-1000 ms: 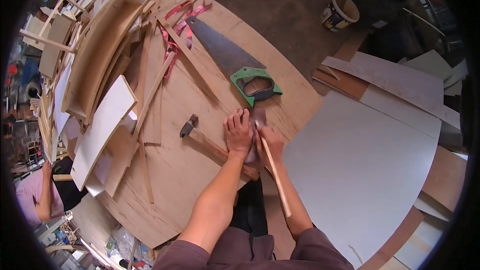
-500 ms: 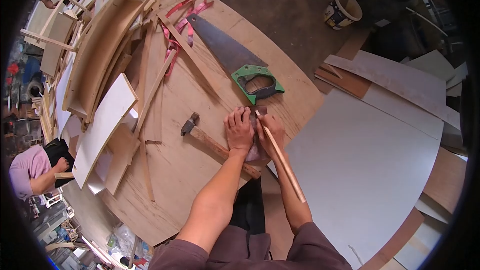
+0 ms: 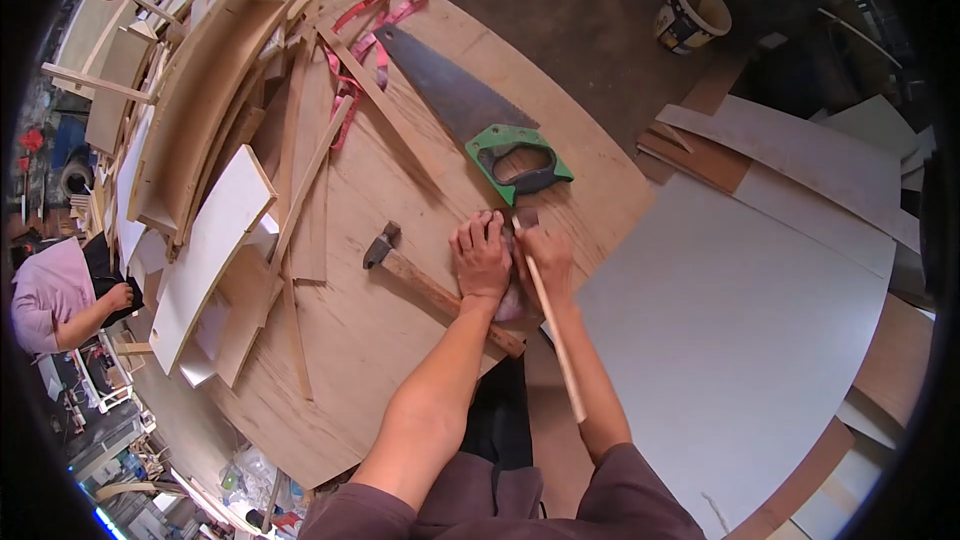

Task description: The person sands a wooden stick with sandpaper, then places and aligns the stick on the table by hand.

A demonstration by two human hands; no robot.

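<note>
My left hand (image 3: 482, 258) lies with bent fingers on a small dark piece (image 3: 524, 217) at the edge of the plywood table (image 3: 380, 190). Right beside it, my right hand (image 3: 543, 255) is closed around a long thin wooden stick (image 3: 554, 330), which slants down toward my right forearm. Under and between the hands shows a pale, purplish area whose nature I cannot make out. A hammer (image 3: 425, 282) lies left of my hands, its handle passing by my left wrist. Above them rests a handsaw with a green handle (image 3: 518, 163).
Wooden strips (image 3: 385, 105), a pink ribbon (image 3: 345, 100) and a curved wooden box piece (image 3: 200, 105) lie on the left. White board (image 3: 740, 340) spans the right. A bucket (image 3: 692, 16) stands on the floor. Another person in a pink top (image 3: 55, 290) is at far left.
The stick's lower end has swung left, and my right hand has turned slightly. My left hand has stayed nearly still. The other person at far left has shifted upward in the view.
</note>
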